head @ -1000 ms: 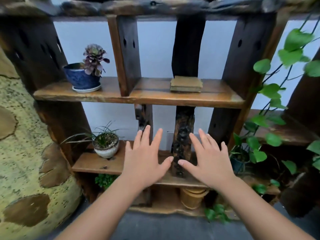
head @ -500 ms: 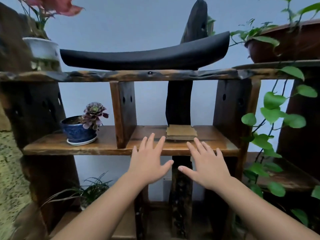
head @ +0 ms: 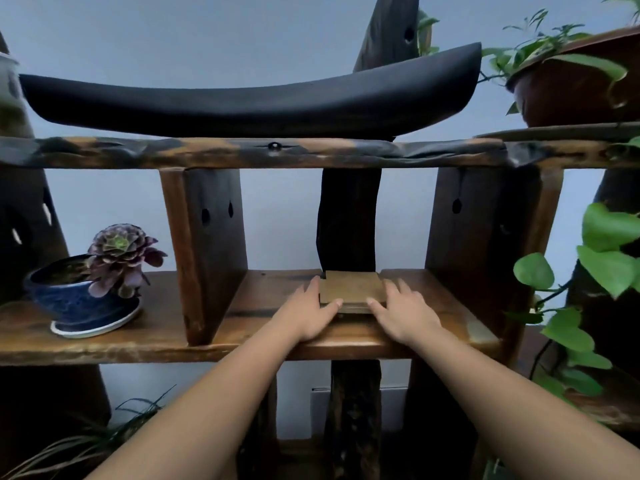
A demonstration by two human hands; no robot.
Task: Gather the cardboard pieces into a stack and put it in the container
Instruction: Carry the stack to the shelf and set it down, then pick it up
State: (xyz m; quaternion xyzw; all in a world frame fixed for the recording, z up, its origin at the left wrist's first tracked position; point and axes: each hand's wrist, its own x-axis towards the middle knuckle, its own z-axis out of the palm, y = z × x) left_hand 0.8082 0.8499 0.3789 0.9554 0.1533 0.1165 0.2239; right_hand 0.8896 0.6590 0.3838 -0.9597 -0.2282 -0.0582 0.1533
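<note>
Your left hand (head: 308, 315) and right hand (head: 403, 315) flank the cardboard (head: 351, 289) on the shelf (head: 242, 344), fingers straight, thumbs touching its near edge; nothing is gripped. The pieces lie roughly stacked, slightly offset. Squaring, lifting and placing remain. No container is visible. Count: one stack, piece number unclear; two hands.
</note>
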